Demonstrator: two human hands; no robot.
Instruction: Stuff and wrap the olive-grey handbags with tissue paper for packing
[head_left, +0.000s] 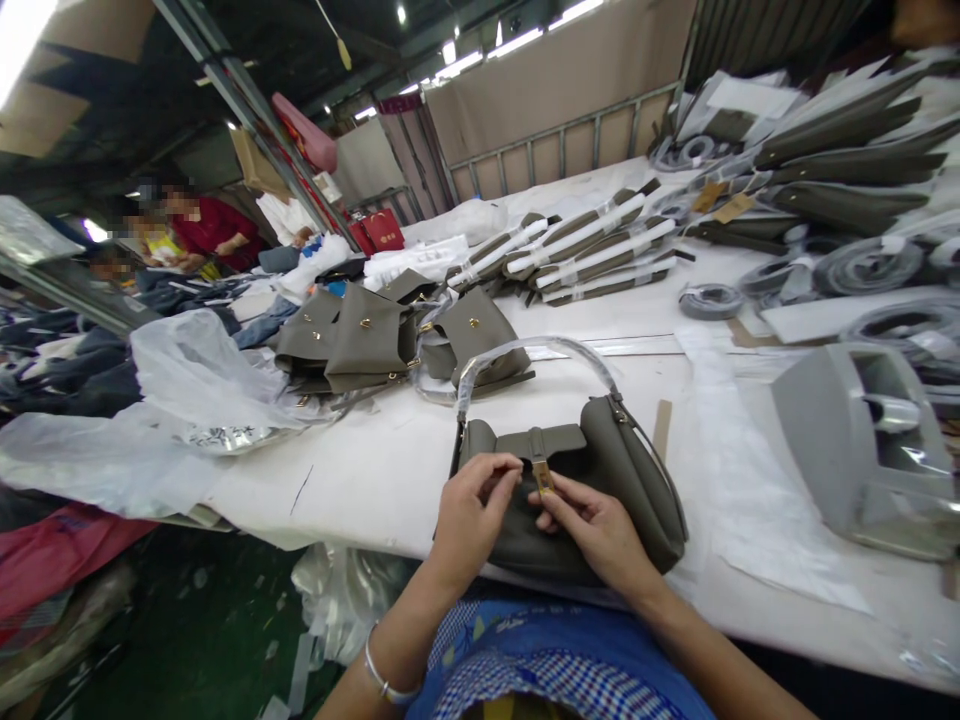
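Observation:
A dark olive handbag [630,470] lies on the white table close to my body, its handle [551,345] wrapped in clear plastic and arched up behind it. At the end of the short flap strap is a gold-coloured clasp [543,477]. My right hand [592,520] pinches this clasp between thumb and fingers. Just left of the clasp, my left hand [480,500] is raised over the bag with thumb and fingertips pressed together; whatever is between them, if anything, is too small to make out.
Several olive bag bodies [367,340] lie behind to the left, beside clear plastic sheeting [202,370]. Wrapped strap bundles [600,250] fill the back. At right stands a grey tape dispenser [870,440], near coiled straps [870,265]. People in the far left background work at a heaped table.

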